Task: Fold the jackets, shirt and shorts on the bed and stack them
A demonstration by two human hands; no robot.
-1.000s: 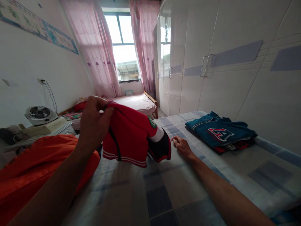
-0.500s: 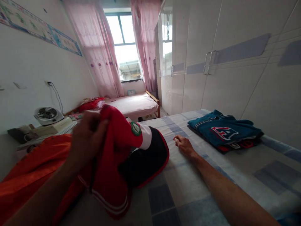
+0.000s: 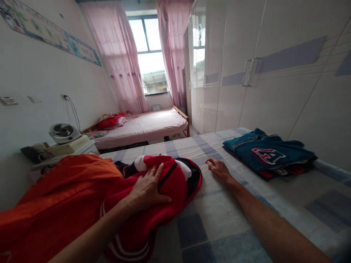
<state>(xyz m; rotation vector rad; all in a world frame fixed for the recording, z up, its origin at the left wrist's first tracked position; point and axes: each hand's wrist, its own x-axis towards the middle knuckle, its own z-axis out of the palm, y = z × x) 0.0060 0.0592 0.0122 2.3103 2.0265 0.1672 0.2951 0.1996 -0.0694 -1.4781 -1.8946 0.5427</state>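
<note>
One red-and-black cloth garment [image 3: 175, 191] was touched by the wide-spread left grip [image 3: 146, 187]; the right grip [image 3: 219, 171] was loosely half-curled.

Red garment [image 3: 177, 184] blocks left; far sheet [image 3: 199, 145] seems passable.

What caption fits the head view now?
Left hand spread on a red top, right hand beside it, a folded teal top lying on the bed.

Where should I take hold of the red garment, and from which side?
Probably by the red-trimmed black end of the red garment, coming from the right with the right hand. That edge sticks out toward that hand, while the left hand lies spread over the bunched red cloth nearer the middle.
</note>
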